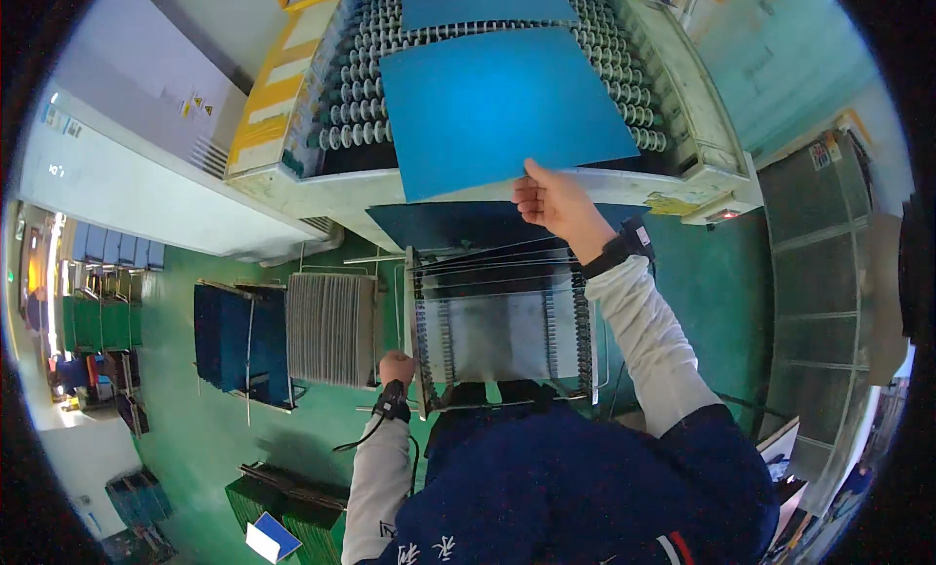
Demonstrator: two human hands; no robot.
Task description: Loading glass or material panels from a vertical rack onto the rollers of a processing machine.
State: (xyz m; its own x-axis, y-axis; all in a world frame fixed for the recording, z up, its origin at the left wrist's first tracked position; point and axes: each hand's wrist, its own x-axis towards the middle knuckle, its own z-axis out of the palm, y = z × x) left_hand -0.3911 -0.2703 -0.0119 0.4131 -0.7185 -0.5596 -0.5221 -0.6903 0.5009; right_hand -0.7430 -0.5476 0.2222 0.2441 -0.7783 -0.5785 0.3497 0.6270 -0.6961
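A large blue panel point(497, 102) lies tilted on the roller conveyor, its near edge sticking out past the machine's front lip. My right hand point(561, 209) is closed at that near edge, thumb on top and fingers curled below. In front of me stands a slotted metal rack point(497, 336) with thin cords strung across its far end. Against the rack's left side rail, my left hand point(397, 368) makes a fist; whatever is inside its fingers is hidden. Both wrists wear dark bands with small devices.
Another blue panel point(487, 6) rests farther back on the rollers point(356, 112). To the left stand a rack of upright grey boards point(331, 326) and a rack of dark blue panels point(229, 336). A stack of green-edged boards point(283, 506) sits lower left; a tall mesh rack point(819, 272) is at right.
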